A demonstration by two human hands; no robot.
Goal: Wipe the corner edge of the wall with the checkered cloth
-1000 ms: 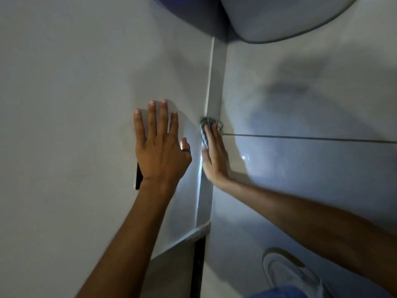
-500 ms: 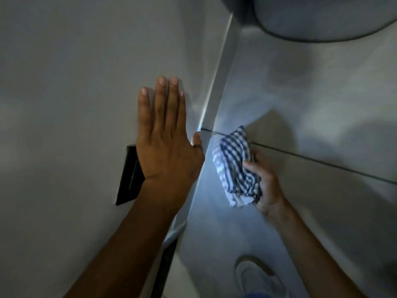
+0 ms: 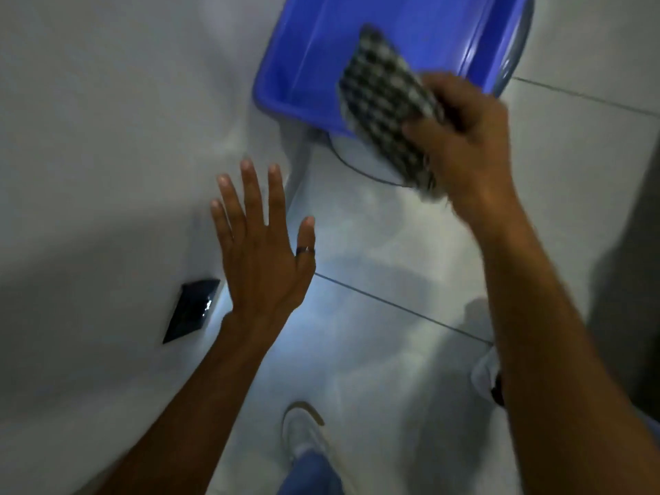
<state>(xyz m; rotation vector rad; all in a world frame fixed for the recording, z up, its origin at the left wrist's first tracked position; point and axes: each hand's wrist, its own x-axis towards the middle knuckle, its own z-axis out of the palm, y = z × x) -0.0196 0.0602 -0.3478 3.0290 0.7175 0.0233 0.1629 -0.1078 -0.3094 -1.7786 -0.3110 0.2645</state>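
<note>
My right hand (image 3: 460,144) grips the checkered cloth (image 3: 385,101), dark and white squares, blurred by motion. The cloth hangs over the near rim of a blue plastic tub (image 3: 310,55) at the top of the view, away from the wall. The wall's corner edge (image 3: 296,162) runs down from under the tub's left corner. My left hand (image 3: 260,251) is spread open with a ring on the thumb, held just left of that edge near the white wall (image 3: 107,137); I cannot tell if it touches.
A black rectangular plate (image 3: 191,310) sits on the wall left of my left wrist. A grey tiled floor (image 3: 393,351) with dark grout lines lies below. White shoes (image 3: 303,430) show at the bottom, another at the right.
My right hand pulled the cloth off the corner edge and swung it up and right over the blue tub. My left hand lifted and spread. The view tilted toward the tub.
</note>
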